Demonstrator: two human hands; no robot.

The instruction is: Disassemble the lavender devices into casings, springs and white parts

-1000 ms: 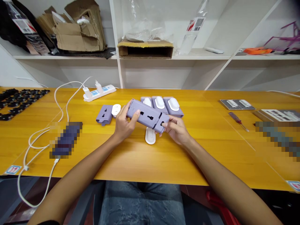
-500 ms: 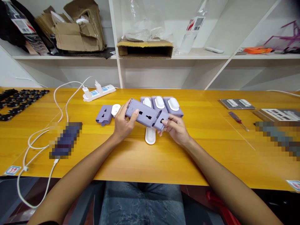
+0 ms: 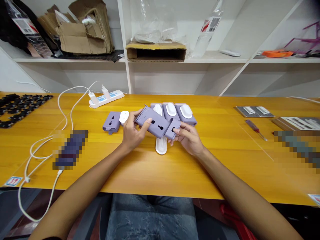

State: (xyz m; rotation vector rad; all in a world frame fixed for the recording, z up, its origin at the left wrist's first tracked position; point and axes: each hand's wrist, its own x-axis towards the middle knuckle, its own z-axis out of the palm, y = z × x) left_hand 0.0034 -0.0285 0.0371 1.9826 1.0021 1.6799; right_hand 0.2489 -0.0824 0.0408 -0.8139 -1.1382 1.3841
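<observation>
My left hand (image 3: 132,134) grips a purple plastic casing (image 3: 149,120) with dark slots, thumb on its top face and fingers around its far end. Between the thumb and fingers of my right hand (image 3: 192,139) is a smaller purple piece (image 3: 172,129) with a round hole. It meets the casing's right end; whether the two are joined I cannot tell. Below them lies a white oval part (image 3: 161,147), partly covered. Behind stand three purple casings (image 3: 187,119) topped with white oval parts. Beside my left hand are a white round socket piece (image 3: 123,117) and another purple casing (image 3: 111,122).
A white power strip (image 3: 107,99) with two plugs stands at the back left, its cable looping past a blurred phone (image 3: 71,150). On the right lie a screwdriver (image 3: 255,128) and a grey panel (image 3: 255,111). Shelves hold a cardboard box (image 3: 85,36) and bottles.
The purple casing has tilted and shifted slightly right, so its left end edge shows more. The gap between it and the smaller piece looks narrower. Both hands keep their hold.
</observation>
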